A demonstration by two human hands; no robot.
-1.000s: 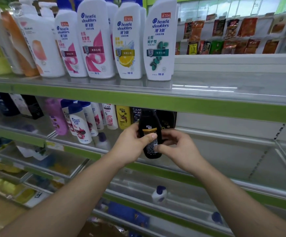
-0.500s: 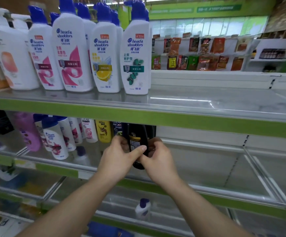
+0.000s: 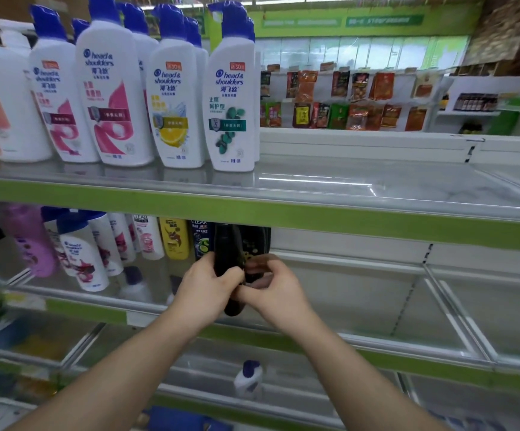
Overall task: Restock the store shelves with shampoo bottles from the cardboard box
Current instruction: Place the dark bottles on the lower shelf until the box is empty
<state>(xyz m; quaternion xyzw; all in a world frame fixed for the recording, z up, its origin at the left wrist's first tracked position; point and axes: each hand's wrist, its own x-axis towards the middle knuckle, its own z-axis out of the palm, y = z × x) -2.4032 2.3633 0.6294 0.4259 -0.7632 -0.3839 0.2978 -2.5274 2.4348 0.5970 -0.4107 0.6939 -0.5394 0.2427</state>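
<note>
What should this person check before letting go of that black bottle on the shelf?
1. Grip: left hand and right hand both hold the black bottle: ok.
2. It is roughly upright: ok.
3. Its base rests on the middle shelf: cannot tell.
4. Its label faces front: cannot tell, blurred.
5. The neighbouring dark bottle stands upright: ok.
6. Bare shelf space to its right: ok.

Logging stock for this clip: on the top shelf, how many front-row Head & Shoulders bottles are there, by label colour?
Pink label bottles: 2
Yellow label bottle: 1
Green label bottle: 1
Total: 4
</note>
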